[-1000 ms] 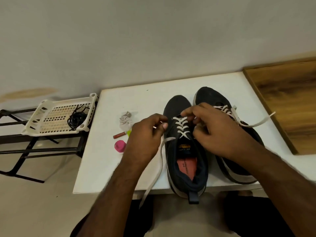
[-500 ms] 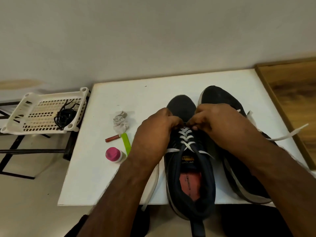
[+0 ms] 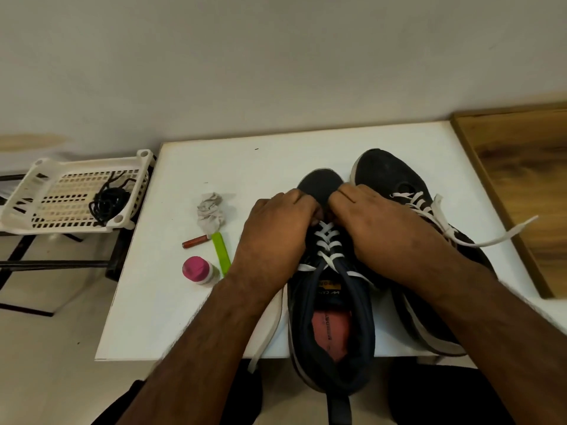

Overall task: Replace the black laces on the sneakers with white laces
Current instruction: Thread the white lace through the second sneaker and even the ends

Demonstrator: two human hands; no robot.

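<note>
Two dark sneakers stand side by side on the white counter (image 3: 190, 317), toes toward the wall and heels toward the person, so each long axis runs front to back. The left sneaker (image 3: 333, 326) overhangs the near counter edge, probably to bring its eyelets within reach. The left hand (image 3: 276, 231) and right hand (image 3: 377, 222) meet over the lowest rows of its white lace (image 3: 326, 240), fingers curled down; they appear to be pinching the lace, most likely to draw the crossings tight, though the contact itself is hidden. One loose end (image 3: 270, 329) trails off the near edge. The right sneaker (image 3: 395, 170) already carries a white lace (image 3: 441, 219). The removed black laces (image 3: 107, 199) lie bundled in the white basket (image 3: 27, 191), beside the counter.
</note>
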